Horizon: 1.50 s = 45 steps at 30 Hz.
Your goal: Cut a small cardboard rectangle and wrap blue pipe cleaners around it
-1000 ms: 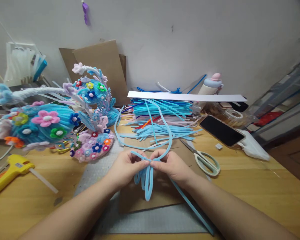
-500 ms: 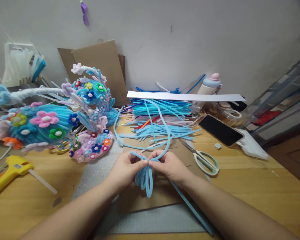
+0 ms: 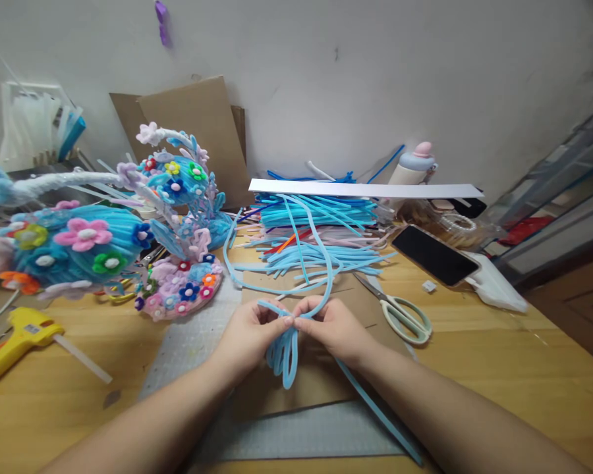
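Both hands meet at the middle, pinching a light blue pipe cleaner (image 3: 289, 362) bent into several narrow loops that hang below the fingertips. My left hand (image 3: 250, 332) grips the gathered top of the loops, a short end sticking out above its thumb. My right hand (image 3: 329, 326) pinches the same strand just beside it. From there a long length curves up and away over the pile. Another light blue strand (image 3: 375, 408) slants from under my right wrist toward the front edge. Beneath the hands lies a cardboard sheet (image 3: 321, 382) on a grey cutting mat (image 3: 306, 434).
Bundles of blue pipe cleaners (image 3: 321, 214) lie behind, topped by a white strip (image 3: 366, 189). Scissors (image 3: 405, 319), a phone (image 3: 435, 255) and a bottle (image 3: 411, 172) are to the right. Flower-covered fuzzy lamp-like decorations (image 3: 79, 243) and a yellow glue gun (image 3: 22, 342) stand left.
The hanging loops have drawn slightly closer together and shifted a little left. Both hands keep their pinch in nearly the same place; the whole view has shifted slightly.
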{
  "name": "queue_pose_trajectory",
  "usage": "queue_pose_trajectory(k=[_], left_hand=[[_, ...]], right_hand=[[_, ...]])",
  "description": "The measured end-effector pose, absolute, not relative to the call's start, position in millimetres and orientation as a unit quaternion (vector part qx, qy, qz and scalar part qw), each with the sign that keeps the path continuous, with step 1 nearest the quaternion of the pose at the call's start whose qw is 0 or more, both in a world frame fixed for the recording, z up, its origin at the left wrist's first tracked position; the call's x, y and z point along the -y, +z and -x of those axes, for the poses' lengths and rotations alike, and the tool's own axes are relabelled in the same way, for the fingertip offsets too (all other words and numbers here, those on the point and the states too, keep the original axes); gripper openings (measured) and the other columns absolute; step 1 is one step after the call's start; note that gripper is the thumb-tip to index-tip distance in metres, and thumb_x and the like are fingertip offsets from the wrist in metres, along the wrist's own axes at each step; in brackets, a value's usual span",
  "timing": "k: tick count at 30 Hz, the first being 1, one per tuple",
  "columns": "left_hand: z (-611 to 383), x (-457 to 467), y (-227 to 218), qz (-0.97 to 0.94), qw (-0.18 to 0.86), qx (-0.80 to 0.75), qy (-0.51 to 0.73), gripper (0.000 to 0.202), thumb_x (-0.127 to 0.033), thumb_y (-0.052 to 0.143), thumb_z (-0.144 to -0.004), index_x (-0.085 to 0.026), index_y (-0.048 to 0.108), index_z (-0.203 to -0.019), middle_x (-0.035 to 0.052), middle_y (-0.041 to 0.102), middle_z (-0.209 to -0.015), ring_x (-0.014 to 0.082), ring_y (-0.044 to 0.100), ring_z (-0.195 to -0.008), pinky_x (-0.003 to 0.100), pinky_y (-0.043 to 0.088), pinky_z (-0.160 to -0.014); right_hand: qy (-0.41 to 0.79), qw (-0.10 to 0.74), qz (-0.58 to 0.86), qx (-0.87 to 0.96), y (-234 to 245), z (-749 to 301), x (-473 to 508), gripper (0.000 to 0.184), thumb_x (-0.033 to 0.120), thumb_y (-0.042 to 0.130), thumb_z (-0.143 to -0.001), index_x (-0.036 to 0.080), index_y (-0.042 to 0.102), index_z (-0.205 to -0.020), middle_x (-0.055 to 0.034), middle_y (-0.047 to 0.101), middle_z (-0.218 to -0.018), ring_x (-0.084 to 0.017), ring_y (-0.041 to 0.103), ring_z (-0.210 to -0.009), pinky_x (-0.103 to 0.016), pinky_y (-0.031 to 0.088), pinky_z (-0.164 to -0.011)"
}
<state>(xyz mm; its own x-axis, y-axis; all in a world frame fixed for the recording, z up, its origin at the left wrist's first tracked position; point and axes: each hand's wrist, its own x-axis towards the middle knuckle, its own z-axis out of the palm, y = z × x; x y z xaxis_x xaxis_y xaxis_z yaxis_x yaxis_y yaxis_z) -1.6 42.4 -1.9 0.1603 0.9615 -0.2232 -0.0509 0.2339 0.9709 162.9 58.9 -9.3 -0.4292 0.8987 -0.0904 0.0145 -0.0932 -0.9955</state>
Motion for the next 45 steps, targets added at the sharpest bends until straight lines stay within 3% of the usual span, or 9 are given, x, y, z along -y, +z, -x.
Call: queue_pose_trajectory(k=[7,11,16,25,31,37,45], left_hand=[[7.1,-47.3,5.9,-0.456,0.643,-0.459,0.410,0.036,-0.037,0.078,-0.058,-0.015,0.056,-0.076,-0.0032,0.061,-0.063,0.0111,0.054,-0.058,0.023,0.042,-0.057],[11.4,-47.8,11.4,-0.479,0.673,-0.435,0.358,0.032,-0.045,0.067,-0.071,-0.014,0.060,-0.076,-0.0008,0.060,-0.068,0.0098,0.052,-0.061,0.022,0.039,-0.058],[17.8,-49.8,14.7,-0.466,0.685,-0.443,0.344,0.030,-0.042,0.064,-0.075,-0.013,0.062,-0.081,-0.0005,0.057,-0.066,0.0077,0.050,-0.056,0.019,0.035,-0.053],[20.9,-51.3,22.0,-0.476,0.657,-0.461,0.359,0.032,-0.044,0.060,-0.078,-0.015,0.058,-0.091,-0.0017,0.056,-0.063,0.0076,0.052,-0.049,0.017,0.033,-0.042],[20.7,-50.7,23.0,-0.483,0.660,-0.437,0.375,0.042,-0.039,0.071,-0.069,-0.016,0.054,-0.100,-0.0049,0.053,-0.066,0.0018,0.039,-0.043,0.015,0.027,-0.041],[16.5,-48.1,26.0,-0.479,0.654,-0.463,0.357,0.045,-0.041,0.072,-0.064,-0.016,0.056,-0.098,0.0001,0.058,-0.075,0.0091,0.048,-0.060,0.019,0.032,-0.046],[14.7,-46.3,19.6,-0.499,0.673,-0.434,0.331,0.038,-0.033,0.068,-0.067,-0.018,0.053,-0.099,0.0009,0.056,-0.086,0.0116,0.049,-0.068,0.021,0.035,-0.054]], right_hand=[[0.751,0.338,0.322,0.467,-15.8,-161.3,-60.9,0.029,0.036,0.072,-0.070,0.016,0.057,-0.082,0.0051,0.052,-0.057,-0.006,0.041,-0.047,-0.020,0.030,-0.047],[0.755,0.408,0.303,0.414,-17.3,-166.4,-66.9,0.025,0.030,0.074,-0.069,0.015,0.060,-0.084,0.0028,0.057,-0.061,-0.006,0.046,-0.051,-0.019,0.033,-0.048],[0.767,0.433,0.293,0.373,-17.2,-172.4,-72.1,0.021,0.026,0.074,-0.069,0.017,0.060,-0.083,0.0022,0.059,-0.065,-0.007,0.050,-0.054,-0.018,0.035,-0.049],[0.771,0.435,0.300,0.355,-12.6,-170.3,-70.9,0.022,0.028,0.074,-0.069,0.017,0.061,-0.083,0.0009,0.061,-0.066,-0.010,0.055,-0.057,-0.020,0.039,-0.053],[0.768,0.438,0.304,0.354,-13.6,-171.1,-71.5,0.020,0.026,0.072,-0.071,0.017,0.061,-0.084,0.0009,0.061,-0.066,-0.009,0.054,-0.056,-0.020,0.038,-0.052],[0.767,0.441,0.303,0.355,-14.1,-169.4,-70.0,0.021,0.027,0.073,-0.070,0.017,0.060,-0.083,0.0019,0.059,-0.065,-0.010,0.054,-0.056,-0.022,0.039,-0.054],[0.746,0.443,0.323,0.377,-16.7,-168.8,-68.7,0.025,0.031,0.074,-0.069,0.018,0.058,-0.084,0.0017,0.058,-0.065,-0.010,0.051,-0.055,-0.023,0.038,-0.054]])
